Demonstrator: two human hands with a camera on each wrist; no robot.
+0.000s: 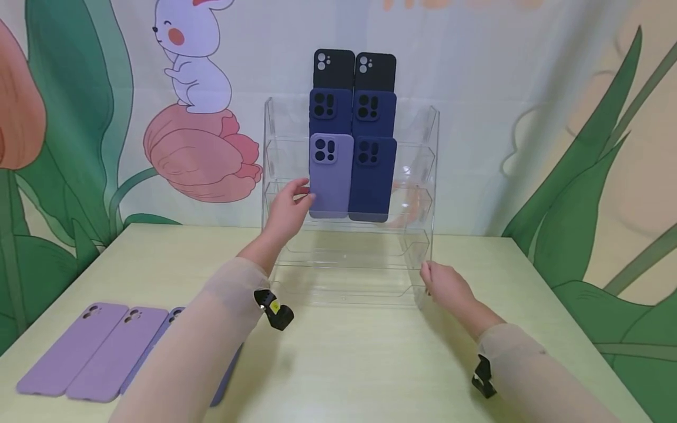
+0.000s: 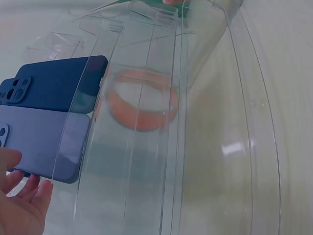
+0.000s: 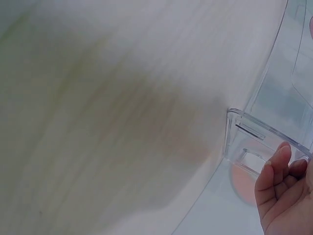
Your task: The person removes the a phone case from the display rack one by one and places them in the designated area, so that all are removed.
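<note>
A clear acrylic tiered stand [image 1: 429, 176] rests on the pale table and holds phone cases. Two black cases [image 1: 334, 69] fill the top row, with two navy ones [image 1: 372, 111] below them. On the third row a lilac case [image 1: 332, 182] stands beside a navy case [image 1: 372, 182]. My left hand [image 1: 305, 192] pinches the lilac case [image 2: 44, 142] at its lower left edge, thumb in front and fingers behind. My right hand [image 1: 429, 276] touches the stand's lower right front corner [image 3: 244, 132] with lightly bent fingers [image 3: 276, 171].
Three lilac cases [image 1: 74, 346] lie flat at the table's near left, partly hidden by my left sleeve. The stand's two lowest tiers [image 1: 344, 258] hold nothing. A painted backdrop hangs right behind the stand. The table [image 1: 344, 364] runs on in front.
</note>
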